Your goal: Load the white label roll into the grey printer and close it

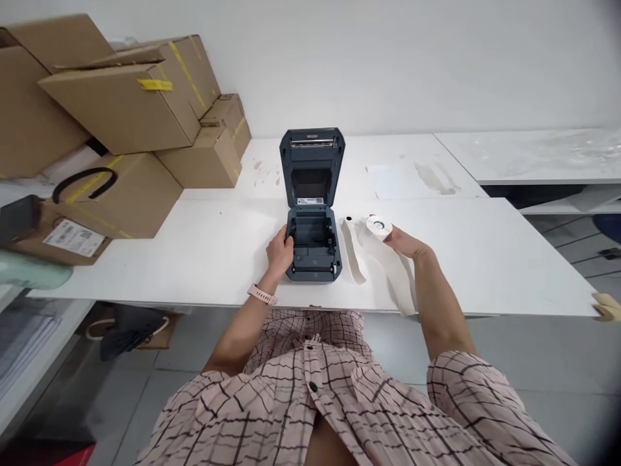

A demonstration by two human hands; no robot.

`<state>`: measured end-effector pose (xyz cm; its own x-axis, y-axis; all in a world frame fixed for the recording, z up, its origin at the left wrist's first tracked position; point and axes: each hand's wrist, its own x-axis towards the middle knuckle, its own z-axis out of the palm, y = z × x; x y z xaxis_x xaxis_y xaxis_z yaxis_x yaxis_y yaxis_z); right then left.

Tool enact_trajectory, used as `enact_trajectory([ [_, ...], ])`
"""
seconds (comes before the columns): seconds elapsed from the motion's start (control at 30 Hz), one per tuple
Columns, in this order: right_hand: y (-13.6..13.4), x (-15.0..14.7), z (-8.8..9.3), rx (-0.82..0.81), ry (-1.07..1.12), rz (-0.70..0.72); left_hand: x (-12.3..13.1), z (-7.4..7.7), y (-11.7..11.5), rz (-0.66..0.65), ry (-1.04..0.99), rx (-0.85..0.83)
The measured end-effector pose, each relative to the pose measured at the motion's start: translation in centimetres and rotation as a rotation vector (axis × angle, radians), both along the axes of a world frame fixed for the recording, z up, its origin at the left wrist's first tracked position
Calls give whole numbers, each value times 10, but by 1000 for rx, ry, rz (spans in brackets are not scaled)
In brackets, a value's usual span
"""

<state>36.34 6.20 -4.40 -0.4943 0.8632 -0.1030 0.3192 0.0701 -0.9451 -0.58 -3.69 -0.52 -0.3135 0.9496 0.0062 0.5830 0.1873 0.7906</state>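
"Which step is in hand?"
"Handling the roll beside the printer, I'd judge. The left hand (280,252) is curled against the left edge of the label printer (315,210), thumb at the rim, and the right hand (406,242) has its fingers bent part-way round the white roll (376,225), gripping it."
"Where exactly are those two?"
"The printer sits on the white surface (233,259), straight ahead of the person, its lid (313,178) raised and its inside exposed. The roll is to the printer's right, apart from it. I can't tell whether its underside touches the surface."
"And the loose paper?"
"A trailing strip (398,285) runs from beneath the roll to the near edge. A narrower strip (354,255) lies between printer and roll."
"What does the next move call for?"
"In my view, a steady left hand, a grip that stops the roll unwinding, and care that neither strip snags."
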Motion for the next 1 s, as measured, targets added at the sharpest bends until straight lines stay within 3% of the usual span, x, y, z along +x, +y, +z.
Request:
enact_trajectory([
  [0.1, -3, -20, -3, 6, 37, -127, -1, -4, 1, 1, -22, 4],
  [0.2, -9, -36, 25, 29, 50, -118, -2, -11, 3, -16, -111, 47],
  [0.27, -14, -52, 57, 92, 30, -27, -4, -16, 4, -19, -174, 69],
  [0.4, -17, -106, 124, 328, -117, 293, -5, -25, 7, -9, -259, 65],
  [0.5, -13, -152, 146, 430, -412, 428, -3, -29, 8, -11, -338, 82],
  [0.6, -7, -183, 145, 436, -692, 453, 1, -28, 8, 1, -417, 115],
  [0.7, 0, -198, 135, 434, -831, 484, 5, -23, 6, 3, -461, 112],
  [0.83, 7, -208, 119, 437, -926, 496, 6, -19, 4, -2, -444, 99],
  [1.0, 10, -212, 103, 420, -902, 469, 5, -25, 6, 2, -413, 91],
])
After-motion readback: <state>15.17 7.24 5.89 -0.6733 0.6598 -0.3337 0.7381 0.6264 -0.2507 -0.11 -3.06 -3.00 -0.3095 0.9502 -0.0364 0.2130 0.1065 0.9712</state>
